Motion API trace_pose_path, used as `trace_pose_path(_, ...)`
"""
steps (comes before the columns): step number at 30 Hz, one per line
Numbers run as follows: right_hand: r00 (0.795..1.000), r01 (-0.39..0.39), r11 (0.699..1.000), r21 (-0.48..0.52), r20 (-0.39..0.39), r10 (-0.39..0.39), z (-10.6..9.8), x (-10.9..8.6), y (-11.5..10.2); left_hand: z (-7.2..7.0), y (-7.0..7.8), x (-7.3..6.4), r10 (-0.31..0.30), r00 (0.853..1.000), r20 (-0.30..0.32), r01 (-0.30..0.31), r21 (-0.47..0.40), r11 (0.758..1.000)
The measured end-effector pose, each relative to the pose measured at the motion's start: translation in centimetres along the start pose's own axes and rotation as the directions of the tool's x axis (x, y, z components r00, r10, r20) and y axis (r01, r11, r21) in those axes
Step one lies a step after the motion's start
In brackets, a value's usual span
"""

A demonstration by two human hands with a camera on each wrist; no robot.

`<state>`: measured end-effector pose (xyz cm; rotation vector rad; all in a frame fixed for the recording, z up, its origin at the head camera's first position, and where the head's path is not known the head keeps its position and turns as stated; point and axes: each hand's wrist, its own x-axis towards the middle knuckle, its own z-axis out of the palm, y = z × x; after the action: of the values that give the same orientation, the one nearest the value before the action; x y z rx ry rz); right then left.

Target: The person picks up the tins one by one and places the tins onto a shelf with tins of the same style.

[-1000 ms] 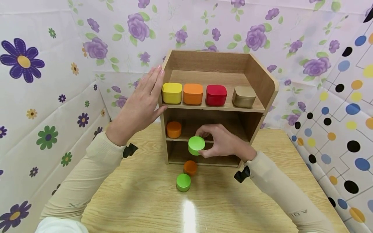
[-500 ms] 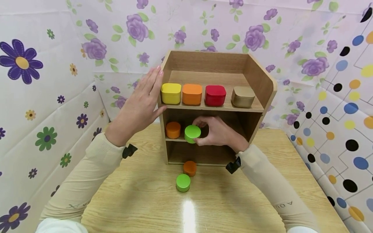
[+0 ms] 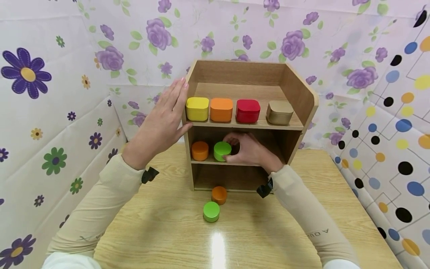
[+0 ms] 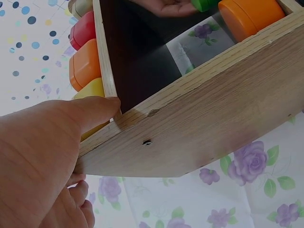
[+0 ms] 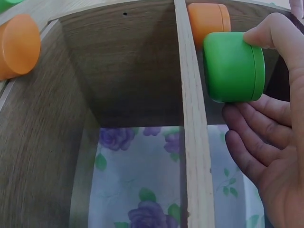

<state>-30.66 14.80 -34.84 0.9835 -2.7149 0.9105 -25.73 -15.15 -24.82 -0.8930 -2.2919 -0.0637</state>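
My left hand (image 3: 161, 116) lies with straight fingers along the left outer side of a wooden shelf (image 3: 242, 71), its thumb (image 4: 97, 111) on the front edge. My right hand (image 3: 248, 149) pinches a round green tin (image 3: 222, 151) between thumb and fingers on the middle shelf board. In the right wrist view this green tin (image 5: 232, 66) sits right at the board's front edge, thumb on one side and fingertips on the other. Left of it on the same board stands a round orange tin (image 3: 199, 151).
On the top level stand yellow (image 3: 197, 109), orange (image 3: 221, 110), red (image 3: 248, 111) and gold (image 3: 280, 112) rounded-square tins in a row. Another round orange tin (image 3: 219, 195) and a green one (image 3: 211, 212) stand on the table (image 3: 161, 224) before the shelf. Patterned cloth surrounds the back and sides.
My right hand has carried the green tin up from in front of the lower opening onto the middle board, beside the orange tin. The left hand has stayed against the shelf.
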Motion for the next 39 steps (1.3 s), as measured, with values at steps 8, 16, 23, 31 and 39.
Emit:
trace_pose_path(8, 1.0, -0.02, 1.0, 0.01, -0.006, 0.021, 0.3, 0.0, 0.4, 0.0, 0.1, 0.1, -0.005, 1.0, 0.009, 0.005, 0.0, 1.0)
trace_pose_path(16, 1.0, -0.024, 0.999, 0.024, 0.003, 0.024, 0.3, 0.0, 0.7, -0.1, 0.1, 0.2, -0.013, 1.0, 0.016, 0.013, -0.004, 1.0)
trace_pose_path(23, 1.0, -0.002, 1.0, 0.001, 0.003, 0.002, -0.3, -0.9, 0.8, -0.1, 0.1, 0.2, -0.022, 0.999, 0.029, 0.022, -0.002, 1.0)
trace_pose_path(31, 1.0, 0.009, 1.0, -0.012, 0.008, -0.009, -2.0, -3.2, 0.0, -0.2, 0.3, 0.3, -0.016, 0.999, 0.042, 0.014, 0.058, 0.998)
trace_pose_path(39, 0.996, 0.076, 0.997, -0.024, 0.041, -0.075, -2.1, -5.6, -1.2, -0.4, 0.4, 0.3, -0.018, 0.999, 0.031, 0.015, 0.089, 0.996)
